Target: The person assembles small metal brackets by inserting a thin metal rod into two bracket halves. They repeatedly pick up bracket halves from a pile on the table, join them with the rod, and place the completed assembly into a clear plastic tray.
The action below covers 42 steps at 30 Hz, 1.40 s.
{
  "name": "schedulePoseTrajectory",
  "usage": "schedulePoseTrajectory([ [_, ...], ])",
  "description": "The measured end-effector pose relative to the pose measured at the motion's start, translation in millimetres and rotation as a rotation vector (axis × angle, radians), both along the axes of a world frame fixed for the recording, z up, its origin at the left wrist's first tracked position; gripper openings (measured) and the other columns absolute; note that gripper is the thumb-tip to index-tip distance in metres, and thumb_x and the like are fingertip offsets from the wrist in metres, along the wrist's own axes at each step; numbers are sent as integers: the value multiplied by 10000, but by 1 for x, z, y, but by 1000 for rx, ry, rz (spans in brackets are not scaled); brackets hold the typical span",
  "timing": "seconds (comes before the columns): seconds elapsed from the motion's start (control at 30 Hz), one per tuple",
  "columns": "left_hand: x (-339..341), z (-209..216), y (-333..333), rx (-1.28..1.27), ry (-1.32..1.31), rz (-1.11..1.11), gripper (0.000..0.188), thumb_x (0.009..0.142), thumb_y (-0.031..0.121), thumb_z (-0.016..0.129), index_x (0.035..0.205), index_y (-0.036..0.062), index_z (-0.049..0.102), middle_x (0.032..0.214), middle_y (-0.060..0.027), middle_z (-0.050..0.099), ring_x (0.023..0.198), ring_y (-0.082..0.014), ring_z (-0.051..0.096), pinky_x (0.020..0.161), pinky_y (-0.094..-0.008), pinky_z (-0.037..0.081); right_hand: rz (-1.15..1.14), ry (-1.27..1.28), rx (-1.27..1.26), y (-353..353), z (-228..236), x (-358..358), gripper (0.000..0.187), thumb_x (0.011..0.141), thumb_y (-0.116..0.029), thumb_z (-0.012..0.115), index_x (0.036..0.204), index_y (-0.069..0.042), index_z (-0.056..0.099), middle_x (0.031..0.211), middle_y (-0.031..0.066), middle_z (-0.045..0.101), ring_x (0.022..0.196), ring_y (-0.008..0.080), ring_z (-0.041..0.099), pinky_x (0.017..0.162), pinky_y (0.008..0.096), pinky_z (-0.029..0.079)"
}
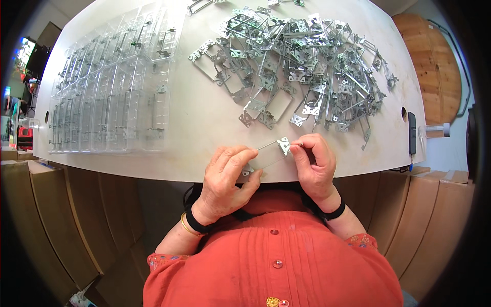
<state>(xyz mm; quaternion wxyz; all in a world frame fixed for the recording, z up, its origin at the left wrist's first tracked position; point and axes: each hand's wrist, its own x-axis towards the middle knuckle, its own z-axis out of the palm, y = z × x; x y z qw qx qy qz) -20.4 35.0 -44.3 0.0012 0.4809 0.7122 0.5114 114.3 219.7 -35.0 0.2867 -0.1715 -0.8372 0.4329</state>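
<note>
Close to the table's near edge, my left hand (225, 176) is closed around one end of a thin metal bracket (284, 146). The bracket has two slim rods and a small plate with holes at its far right end. Part of its left end is hidden by my fingers. My right hand (316, 166) pinches with thumb and forefinger right beside that plate. A tiny tip shows between those fingertips, too small to name. Beyond my hands lies a big tangled pile of similar metal brackets (312, 102).
Clear plastic trays (110, 102) with long compartments holding metal parts cover the table's left side. A dark oblong device (412, 133) and a clear tube (437, 131) are at the right edge. Cardboard boxes (61, 215) stand below on both sides. A round wooden board (429, 66) leans at right.
</note>
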Motion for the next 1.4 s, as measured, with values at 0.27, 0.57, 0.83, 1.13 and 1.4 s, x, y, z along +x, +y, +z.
schedulePoseTrajectory([
  [0.27, 6, 3, -3, -30, 134, -6, 262, 751, -18, 845, 980, 38, 731, 1096, -136, 704, 846, -264, 648, 700, -353, 541, 47, 63, 49, 0, -1, -2, 84, 995, -20, 738, 1021, -20, 658, 963, 76, 644, 748, 132, 575, 660, 261, 480],
  [0.57, 11, 18, -4, 28, -29, 26, 96, 880, -24, 775, 954, 2, 718, 846, -105, 706, 661, -234, 619, 604, -337, 507, 19, 148, -262, -1, -12, 6, 85, 1041, -48, 702, 1040, -10, 627, 1008, 43, 614, 774, 78, 536, 684, 226, 455],
  [0.83, 1, 22, -10, -166, -304, 239, 159, 1060, 93, 666, 981, -36, 716, 754, -78, 657, 593, -124, 576, 556, -299, 468, 35, 140, -227, 2, -14, 6, 90, 1036, -55, 713, 1038, -13, 633, 999, 36, 615, 763, 76, 529, 667, 217, 442],
  [1.13, -10, 27, -11, -273, -143, 339, 86, 1042, 20, 635, 1082, -23, 697, 922, -154, 673, 711, -234, 655, 642, -350, 515, 21, 126, -235, 3, -13, 6, 99, 1028, -57, 726, 1025, -15, 636, 982, 34, 615, 763, 81, 529, 670, 222, 445],
  [1.4, -12, 27, -13, -235, -46, 155, 283, 933, -108, 610, 1187, -6, 682, 1078, -199, 668, 839, -359, 689, 749, -413, 569, 35, 84, -219, 5, -15, 7, 62, 1026, -32, 702, 1026, -23, 640, 971, 34, 605, 758, 86, 522, 676, 231, 440],
])
